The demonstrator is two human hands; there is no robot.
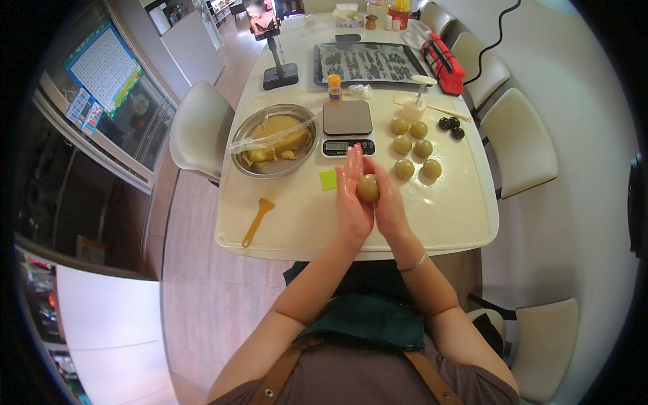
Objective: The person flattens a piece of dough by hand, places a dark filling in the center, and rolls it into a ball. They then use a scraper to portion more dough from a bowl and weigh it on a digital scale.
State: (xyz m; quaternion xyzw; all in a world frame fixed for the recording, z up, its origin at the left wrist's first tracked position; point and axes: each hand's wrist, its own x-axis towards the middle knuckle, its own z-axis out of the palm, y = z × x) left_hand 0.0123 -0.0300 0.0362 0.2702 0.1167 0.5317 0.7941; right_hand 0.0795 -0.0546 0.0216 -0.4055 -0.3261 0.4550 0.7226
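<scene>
Between my left hand (353, 195) and my right hand (391, 202), a smooth tan-green dough ball (368, 188) is cupped in the palms. Just beyond the fingertips stands a digital kitchen scale (348, 119), its plate bare. Several similar balls (402, 145) lie in two columns to the right, with three dark balls (457, 133) farther right. On the left, a steel bowl (310, 152) holds a yellow dough mass (278, 134), partly under plastic film. A brush with a yellow handle (259, 220) lies at the front left. Beside my left hand is a lime-green square (328, 179).
Behind the cream mat (304, 223) are a paper-lined baking tray (318, 76), a phone stand (280, 76), an orange-capped bottle (334, 88) and a red bundle (445, 66). A plunger mold (415, 106) stands near the balls. Chairs (200, 131) flank the table.
</scene>
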